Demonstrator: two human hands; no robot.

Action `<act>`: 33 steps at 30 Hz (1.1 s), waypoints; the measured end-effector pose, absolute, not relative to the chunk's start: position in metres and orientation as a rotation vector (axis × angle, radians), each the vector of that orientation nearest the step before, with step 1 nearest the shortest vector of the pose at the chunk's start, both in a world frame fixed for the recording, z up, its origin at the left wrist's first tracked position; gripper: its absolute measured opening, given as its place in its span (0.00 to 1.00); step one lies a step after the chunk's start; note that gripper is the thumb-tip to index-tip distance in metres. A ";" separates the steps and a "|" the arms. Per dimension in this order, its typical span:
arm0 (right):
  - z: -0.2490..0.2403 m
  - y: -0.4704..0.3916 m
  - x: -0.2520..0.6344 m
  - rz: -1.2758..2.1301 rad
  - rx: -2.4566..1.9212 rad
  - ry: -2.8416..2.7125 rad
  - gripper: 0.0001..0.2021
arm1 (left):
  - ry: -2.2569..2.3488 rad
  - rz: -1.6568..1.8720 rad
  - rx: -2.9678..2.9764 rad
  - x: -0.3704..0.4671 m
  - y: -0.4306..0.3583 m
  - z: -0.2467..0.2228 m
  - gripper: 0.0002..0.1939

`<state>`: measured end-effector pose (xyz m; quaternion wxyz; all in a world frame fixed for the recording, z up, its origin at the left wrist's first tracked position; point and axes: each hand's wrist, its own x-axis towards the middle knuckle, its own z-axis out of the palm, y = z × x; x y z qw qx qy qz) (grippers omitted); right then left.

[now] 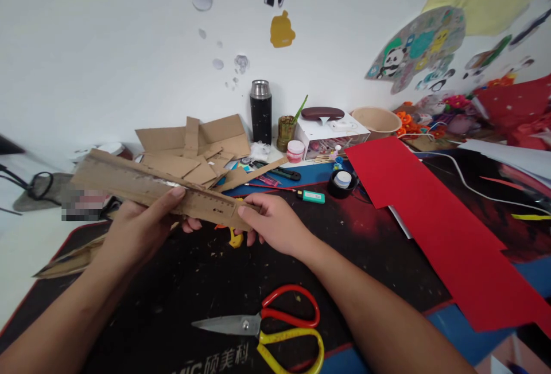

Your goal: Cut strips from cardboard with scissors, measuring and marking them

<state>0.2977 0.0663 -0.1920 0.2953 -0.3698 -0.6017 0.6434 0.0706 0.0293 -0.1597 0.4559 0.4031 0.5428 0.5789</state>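
A long brown cardboard strip [116,176] is held up in front of me, tilted down to the right, with a clear ruler [206,197] lying along it. My left hand [146,222] grips both near the middle, thumb pressed on top. At the right end, my right hand [275,222] pinches the strip and ruler, its thumb on the upper face and its fingers partly hidden beneath. Below them, scissors [247,325] with one red and one yellow handle lie on the black mat. A small yellow object [236,238] shows just under the strip.
Cardboard scraps [193,162] are piled behind the strip, beside a black thermos [260,116]. A cutter [278,171] and a green lighter [311,197] lie nearby. Large red card [430,230] covers the right side. A white box [331,133] stands against the wall.
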 end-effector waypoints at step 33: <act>-0.194 0.067 0.299 1.719 -0.961 -1.650 0.07 | 1.345 1.377 1.004 0.066 0.028 -0.161 0.22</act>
